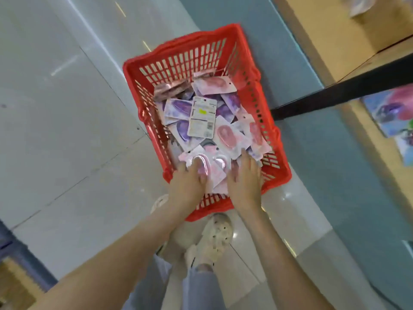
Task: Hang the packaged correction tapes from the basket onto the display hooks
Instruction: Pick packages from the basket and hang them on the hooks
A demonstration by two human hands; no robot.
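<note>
A red plastic basket [225, 44] stands on the floor in front of me, holding several pink and purple packaged correction tapes [202, 117]. Both my hands reach into its near end. My left hand [190, 182] has its fingers wrapped around a pink pack [212, 166] at the front of the pile. My right hand [244, 177] lies flat on the packs beside it, fingers spread. No display hooks are in sight.
Pale glossy floor tiles [55, 108] spread to the left. A grey-blue display base [324, 135] and a tan shelf unit [335, 41] run along the right, with a black bar [335, 92] and hung packs [393, 113]. My shoes [214, 238] are below the basket.
</note>
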